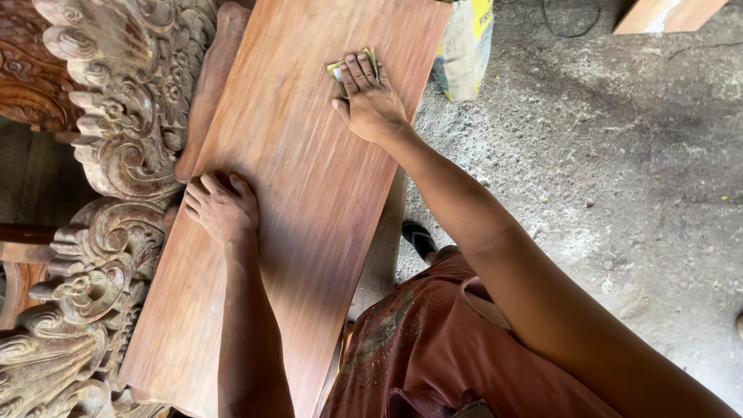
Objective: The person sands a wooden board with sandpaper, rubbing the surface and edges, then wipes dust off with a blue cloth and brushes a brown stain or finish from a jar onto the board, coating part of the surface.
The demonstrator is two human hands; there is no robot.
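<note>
A long reddish-brown wooden board lies across the middle of the view, running away from me. My right hand is stretched out flat near its far right edge, pressing a folded yellowish piece of sandpaper onto the wood. My left hand rests on the board's left edge, fingers curled over the rim, holding the board in place.
Ornately carved wooden furniture with scrolls and flowers stands right beside the board on the left. A white and yellow sack sits on the dusty concrete floor on the right. Another plank's corner shows top right. My foot is below the board.
</note>
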